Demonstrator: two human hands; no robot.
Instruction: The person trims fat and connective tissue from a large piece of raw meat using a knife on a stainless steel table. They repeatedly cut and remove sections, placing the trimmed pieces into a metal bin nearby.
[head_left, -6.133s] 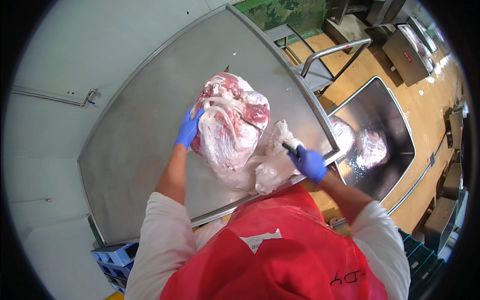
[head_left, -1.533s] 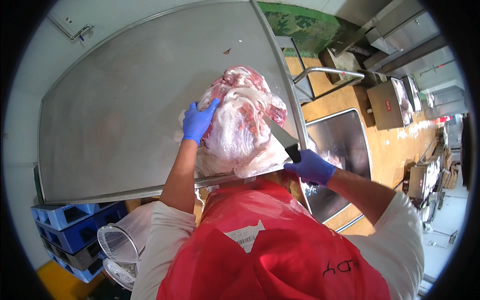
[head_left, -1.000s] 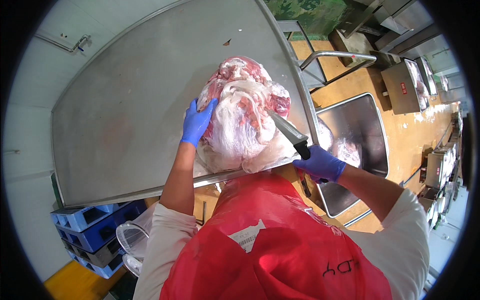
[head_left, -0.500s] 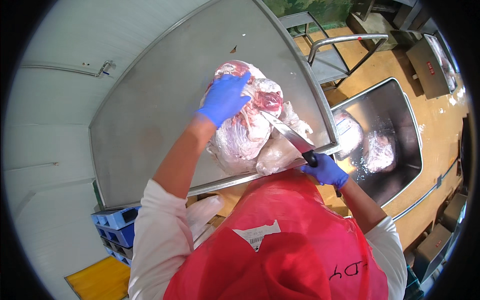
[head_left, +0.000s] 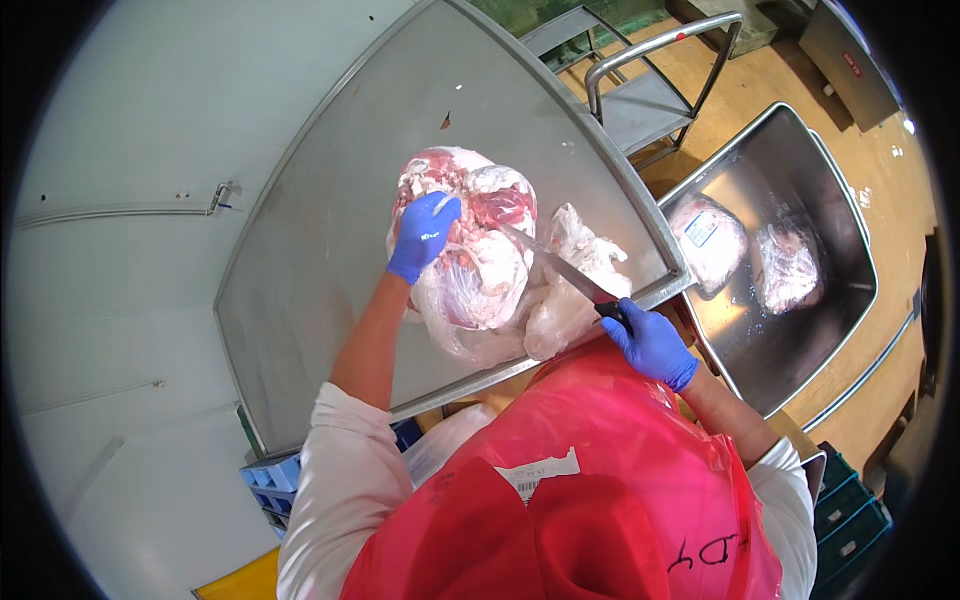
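Gloved hands (head_left: 424, 236) knife (head_left: 560, 268) marbled, plastic-wrapped meat (head_left: 470, 250).

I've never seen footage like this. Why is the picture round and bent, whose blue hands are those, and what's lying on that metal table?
No machine here: a person wears a wide fisheye camera on the head, looking down, so straight edges bend. The blue is gloves. The left hand presses on a big piece of raw meat lying in loose clear plastic wrap on the steel table. The right hand grips a knife whose blade points into the meat. The red below is the person's apron. At right, a steel tub holds two wrapped meat pieces.
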